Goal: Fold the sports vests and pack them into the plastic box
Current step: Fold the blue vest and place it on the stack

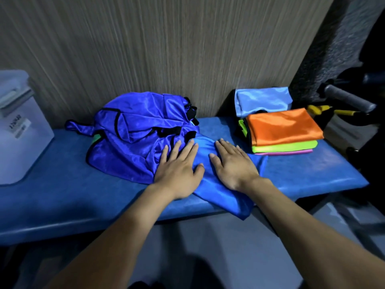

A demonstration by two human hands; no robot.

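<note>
A bright blue vest [220, 190] lies folded on the blue padded bench [83, 195], one corner hanging over the front edge. My left hand [179, 165] and my right hand [233, 163] both press flat on it with straight fingers. The fingertips of my left hand reach onto a crumpled heap of dark blue vests with black trim [135, 130] just behind. At the right of the bench sits a stack of folded vests [283, 130]: orange on top, lime green and pink below. A light blue folded vest [262, 99] leans against the wall behind it. The translucent plastic box [18, 130] stands at the far left.
A wood-grain wall [166, 49] runs right behind the bench. To the right stand a grey handlebar grip [348, 99] and yellow-handled tools [325, 110]. Grey floor [208, 247] lies below the bench's front edge.
</note>
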